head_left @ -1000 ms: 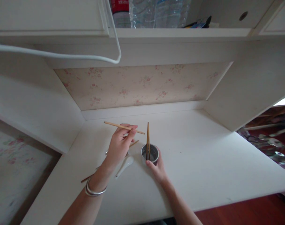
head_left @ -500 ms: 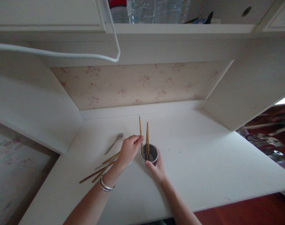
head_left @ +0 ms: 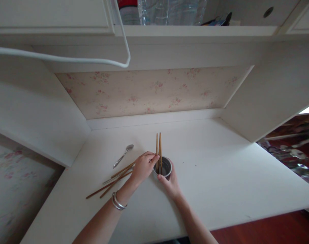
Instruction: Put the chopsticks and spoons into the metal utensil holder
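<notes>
My left hand (head_left: 145,165) pinches a wooden chopstick (head_left: 157,144) whose lower end is inside a grey cup (head_left: 167,166). Two more chopsticks (head_left: 160,145) stand upright in the cup, close beside it. My right hand (head_left: 171,183) is wrapped round the cup's right and near side, thumb at the rim. To the left of my left hand, several loose chopsticks (head_left: 105,189) lie crossed on the white tabletop (head_left: 210,179). A metal spoon (head_left: 123,156) lies behind them, its bowl pointing away from me.
Above hangs an open shelf (head_left: 195,30) holding clear plastic bottles (head_left: 167,13). A white rod (head_left: 68,59) juts out at upper left. Side panels (head_left: 268,88) flank the tabletop, and a floral back wall (head_left: 144,91) closes it behind.
My left hand has moved slightly right and the chopstick in it has gone lower into the cup, nearer the other two. My right hand and the cup have stayed put.
</notes>
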Demonstrator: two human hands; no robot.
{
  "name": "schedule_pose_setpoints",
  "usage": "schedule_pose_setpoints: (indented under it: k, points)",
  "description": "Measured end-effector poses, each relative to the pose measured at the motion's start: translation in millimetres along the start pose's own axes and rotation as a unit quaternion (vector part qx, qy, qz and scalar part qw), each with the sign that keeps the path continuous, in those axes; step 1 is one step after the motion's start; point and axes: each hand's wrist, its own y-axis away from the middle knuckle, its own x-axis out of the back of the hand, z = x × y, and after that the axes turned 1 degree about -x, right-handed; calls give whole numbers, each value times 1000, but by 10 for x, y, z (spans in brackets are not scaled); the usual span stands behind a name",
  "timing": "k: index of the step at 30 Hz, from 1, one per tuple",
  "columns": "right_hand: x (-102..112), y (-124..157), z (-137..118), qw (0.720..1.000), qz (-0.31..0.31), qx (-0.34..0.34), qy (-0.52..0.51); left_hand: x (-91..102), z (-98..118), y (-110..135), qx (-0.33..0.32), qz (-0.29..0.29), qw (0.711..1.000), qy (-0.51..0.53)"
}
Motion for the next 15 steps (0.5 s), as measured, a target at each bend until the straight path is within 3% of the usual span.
schedule_pose_setpoints:
  k: [7, 12, 15]
  points:
    - [-17, 5, -18, 1000, 4, -4, -3, -15, -1, 10, 2, -5, 1000, 14]
    - [-43, 7, -53, 1000, -3, -10, -18, -55, -24, 93, 67, 3, 989, 134]
    - [-43, 6, -85, 1000, -3, -7, -12, -100, -78, 228, 76, -22, 973, 215]
